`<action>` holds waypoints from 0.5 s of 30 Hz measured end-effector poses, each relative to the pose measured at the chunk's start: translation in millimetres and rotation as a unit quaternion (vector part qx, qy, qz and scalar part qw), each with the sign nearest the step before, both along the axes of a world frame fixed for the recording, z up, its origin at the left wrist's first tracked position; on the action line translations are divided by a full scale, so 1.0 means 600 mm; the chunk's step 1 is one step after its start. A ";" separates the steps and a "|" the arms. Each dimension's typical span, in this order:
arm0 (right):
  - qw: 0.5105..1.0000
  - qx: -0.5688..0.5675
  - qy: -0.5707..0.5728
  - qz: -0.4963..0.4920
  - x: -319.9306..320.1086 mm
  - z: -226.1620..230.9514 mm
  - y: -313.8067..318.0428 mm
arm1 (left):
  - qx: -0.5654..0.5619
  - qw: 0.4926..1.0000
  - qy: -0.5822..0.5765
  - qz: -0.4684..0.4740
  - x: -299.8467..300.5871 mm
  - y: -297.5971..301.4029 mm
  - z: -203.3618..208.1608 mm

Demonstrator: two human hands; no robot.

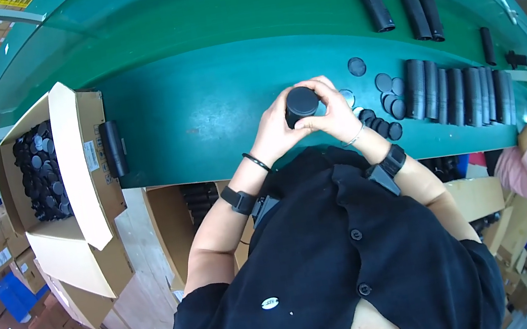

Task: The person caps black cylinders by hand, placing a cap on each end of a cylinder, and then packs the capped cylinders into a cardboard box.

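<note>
Both hands grip a black cylinder over the green table, its round capped end facing up. My left hand wraps its left side, and my right hand wraps its right side with the thumb across the front. The lower part of the cylinder is hidden by the fingers. Just right of my right hand lie several loose round black caps, some overlapping. Beyond them a row of black cylinders stretches to the right.
An open cardboard box full of black discs stands at the left, with a black cylinder beside it. More cylinders lie on the green belt at the back. Another person works at the far right.
</note>
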State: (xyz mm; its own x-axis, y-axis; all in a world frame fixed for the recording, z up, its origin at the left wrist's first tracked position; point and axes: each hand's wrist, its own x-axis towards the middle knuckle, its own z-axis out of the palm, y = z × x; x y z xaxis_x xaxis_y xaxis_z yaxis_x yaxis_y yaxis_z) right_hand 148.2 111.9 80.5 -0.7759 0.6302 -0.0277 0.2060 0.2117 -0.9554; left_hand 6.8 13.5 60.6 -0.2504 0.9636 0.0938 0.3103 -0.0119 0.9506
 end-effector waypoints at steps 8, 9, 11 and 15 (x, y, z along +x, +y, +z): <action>0.999 -0.025 0.019 -0.007 0.000 0.001 -0.007 | -0.059 0.997 -0.052 -0.012 0.000 -0.005 -0.011; 0.999 -0.025 0.019 -0.007 0.000 0.000 -0.004 | -0.059 0.997 -0.052 -0.012 0.000 -0.003 -0.008; 0.998 -0.053 0.031 0.011 0.000 0.000 0.006 | -0.067 0.996 -0.053 -0.006 0.002 0.001 -0.003; 0.998 -0.012 -0.007 0.055 0.020 0.009 0.015 | -0.084 0.993 0.042 -0.066 -0.010 0.002 0.012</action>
